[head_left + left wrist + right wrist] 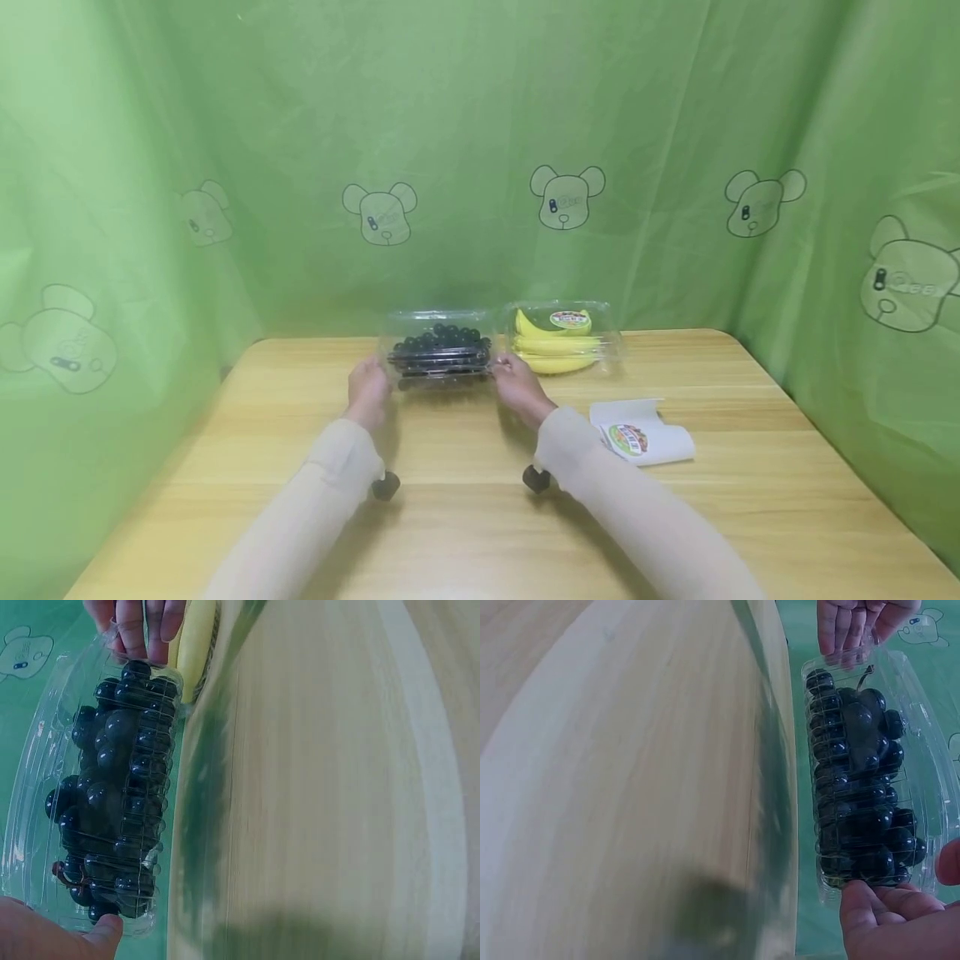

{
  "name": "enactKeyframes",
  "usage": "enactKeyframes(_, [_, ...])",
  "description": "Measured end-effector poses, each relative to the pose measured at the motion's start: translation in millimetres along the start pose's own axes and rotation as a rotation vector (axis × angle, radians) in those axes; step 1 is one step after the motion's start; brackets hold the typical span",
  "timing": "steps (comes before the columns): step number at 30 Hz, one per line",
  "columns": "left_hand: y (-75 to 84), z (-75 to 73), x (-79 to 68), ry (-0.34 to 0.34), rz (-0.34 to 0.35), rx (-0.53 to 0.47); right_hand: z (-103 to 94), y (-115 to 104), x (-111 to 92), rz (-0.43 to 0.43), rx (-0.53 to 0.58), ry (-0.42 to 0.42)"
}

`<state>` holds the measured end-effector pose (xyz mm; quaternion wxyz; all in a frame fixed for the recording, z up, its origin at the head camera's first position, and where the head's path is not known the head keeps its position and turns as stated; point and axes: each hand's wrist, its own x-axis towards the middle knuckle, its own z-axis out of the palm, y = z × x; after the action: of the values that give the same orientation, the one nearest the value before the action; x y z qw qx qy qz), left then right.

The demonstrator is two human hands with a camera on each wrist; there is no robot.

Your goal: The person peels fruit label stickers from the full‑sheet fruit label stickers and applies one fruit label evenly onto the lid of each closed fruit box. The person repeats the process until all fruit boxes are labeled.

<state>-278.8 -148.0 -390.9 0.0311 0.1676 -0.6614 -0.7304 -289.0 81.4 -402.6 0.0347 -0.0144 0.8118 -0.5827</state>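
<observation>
A clear plastic box of dark grapes (442, 354) is held between both hands near the back of the table. My left hand (369, 390) grips its left end, the thumb (105, 934) pressed against the plastic in the left wrist view. At the opposite end my right hand (522, 388) pinches the box, with fingers (885, 907) under the lower edge in the right wrist view. The box looks raised a little and tilted. Whether its lid is latched I cannot tell. Just right of it stands a clear box of bananas (555, 346) bearing a round fruit sticker (571, 319).
On the wooden table (465, 533), right of the right forearm, lies a curled white sheet (667, 442) with a round fruit sticker (628, 439) on it. Green curtain (465, 100) printed with bear faces encloses the back and both sides.
</observation>
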Motion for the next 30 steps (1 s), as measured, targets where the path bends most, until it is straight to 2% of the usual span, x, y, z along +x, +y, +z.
enactKeyframes(30, [-2.0, 8.7, -32.8, -0.061, 0.019, -0.004, -30.6, -2.7, -33.7, -0.031, -0.025, -0.028])
